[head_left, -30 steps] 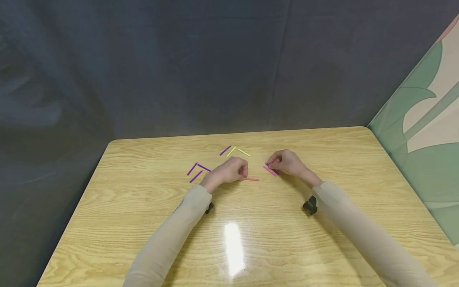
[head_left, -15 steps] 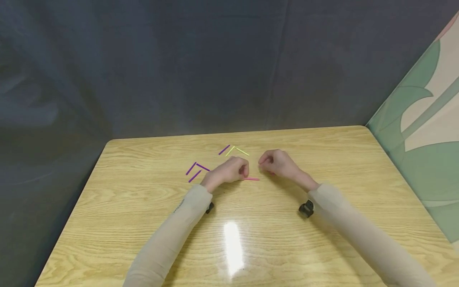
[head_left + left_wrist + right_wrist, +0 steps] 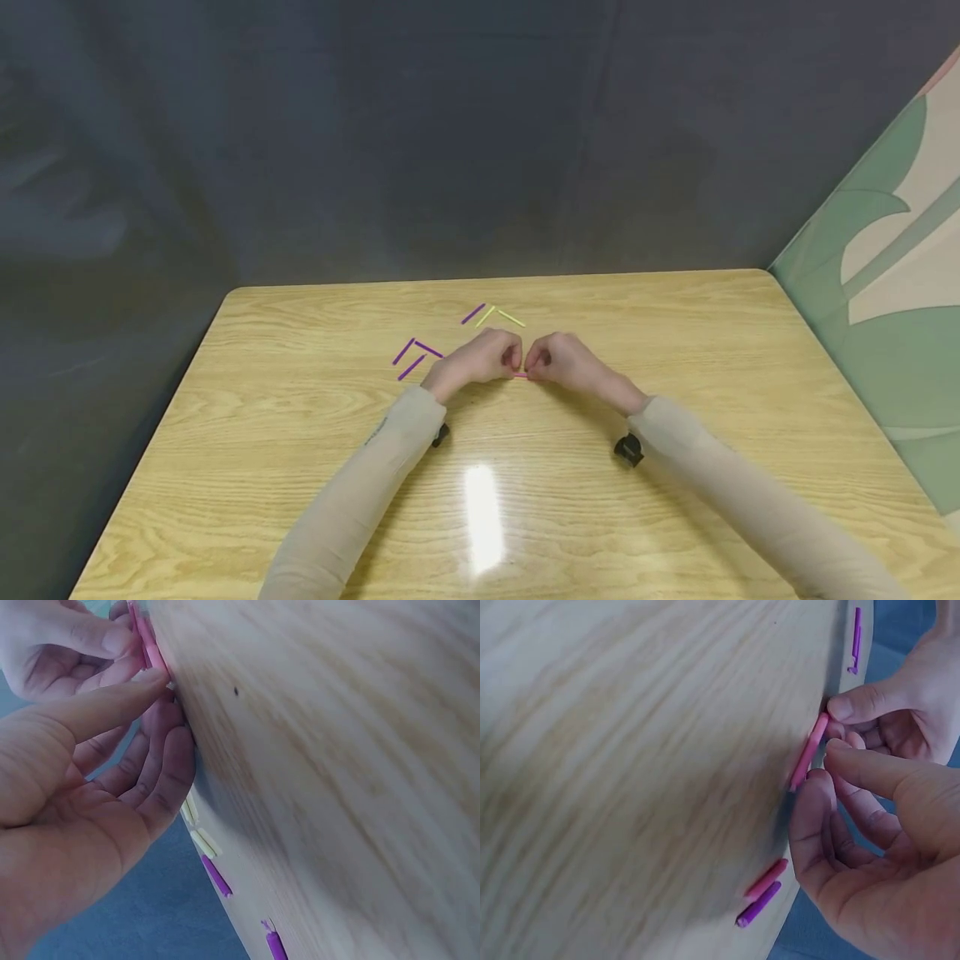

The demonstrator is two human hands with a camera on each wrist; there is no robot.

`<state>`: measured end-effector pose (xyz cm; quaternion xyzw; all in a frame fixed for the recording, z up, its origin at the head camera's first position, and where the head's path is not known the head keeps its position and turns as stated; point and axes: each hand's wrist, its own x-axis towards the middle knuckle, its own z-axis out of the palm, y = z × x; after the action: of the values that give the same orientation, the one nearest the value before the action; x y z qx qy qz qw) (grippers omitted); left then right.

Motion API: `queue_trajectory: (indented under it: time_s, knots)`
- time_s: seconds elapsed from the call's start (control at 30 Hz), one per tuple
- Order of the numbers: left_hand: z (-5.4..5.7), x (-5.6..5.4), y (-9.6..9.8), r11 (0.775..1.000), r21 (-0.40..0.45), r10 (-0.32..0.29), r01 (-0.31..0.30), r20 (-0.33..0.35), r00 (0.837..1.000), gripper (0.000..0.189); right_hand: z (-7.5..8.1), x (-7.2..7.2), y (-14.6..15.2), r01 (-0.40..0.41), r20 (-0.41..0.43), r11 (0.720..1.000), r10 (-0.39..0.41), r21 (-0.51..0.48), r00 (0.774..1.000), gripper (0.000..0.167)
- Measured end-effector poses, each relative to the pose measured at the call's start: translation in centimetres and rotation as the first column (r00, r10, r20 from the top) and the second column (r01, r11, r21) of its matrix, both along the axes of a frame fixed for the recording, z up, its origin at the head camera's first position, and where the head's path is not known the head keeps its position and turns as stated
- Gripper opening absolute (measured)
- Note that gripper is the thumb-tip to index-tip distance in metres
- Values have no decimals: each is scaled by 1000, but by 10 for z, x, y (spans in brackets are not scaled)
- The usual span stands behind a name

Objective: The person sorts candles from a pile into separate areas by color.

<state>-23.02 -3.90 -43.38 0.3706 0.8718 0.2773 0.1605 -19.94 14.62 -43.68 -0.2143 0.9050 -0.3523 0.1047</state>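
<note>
Both hands meet near the middle of the wooden table (image 3: 570, 483). My left hand (image 3: 480, 357) pinches the left end of a pink stick (image 3: 808, 754) lying at the tabletop, its thumb over that end. Close on the other side, my right hand (image 3: 573, 362) has thumb and forefinger together at the same stick. In the left wrist view a second thin pink stick (image 3: 136, 634) shows at the right fingertips, mostly hidden by the fingers. Another pink stick (image 3: 767, 879) and a purple stick (image 3: 759, 904) lie side by side beyond the right hand in its wrist view.
Several purple sticks (image 3: 403, 351) lie left of the left hand. Behind the hands are two yellow sticks (image 3: 512, 318) set at an angle, with one purple stick (image 3: 472, 313) beside them. A dark curtain (image 3: 480, 150) hangs behind the table, a patterned panel (image 3: 900, 333) at right.
My right hand has moved left and nearer, from the pink and purple sticks at right to the stick by the left hand. The left hand has kept its place.
</note>
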Motion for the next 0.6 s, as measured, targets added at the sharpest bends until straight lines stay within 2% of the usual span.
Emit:
queue_trajectory:
  time_s: [0.1, 0.37, 0.6]
  knots:
    - [1, 0, 1, 1000, -2, 6, -6, 8, 1000, 12, -1, 1, 1, -1, -2, 1000, 1, 23, 1000, 6]
    - [2, -1, 5, 998, -24, 54, -52, 108, 993, 19, -5, 1, 6, 4, -2, 998, -4, 56, 1000, 6]
    - [4, 0, 6, 994, -36, 103, -100, 107, 989, 15, -9, -2, 10, 28, 1, 997, -28, 72, 1000, 5]
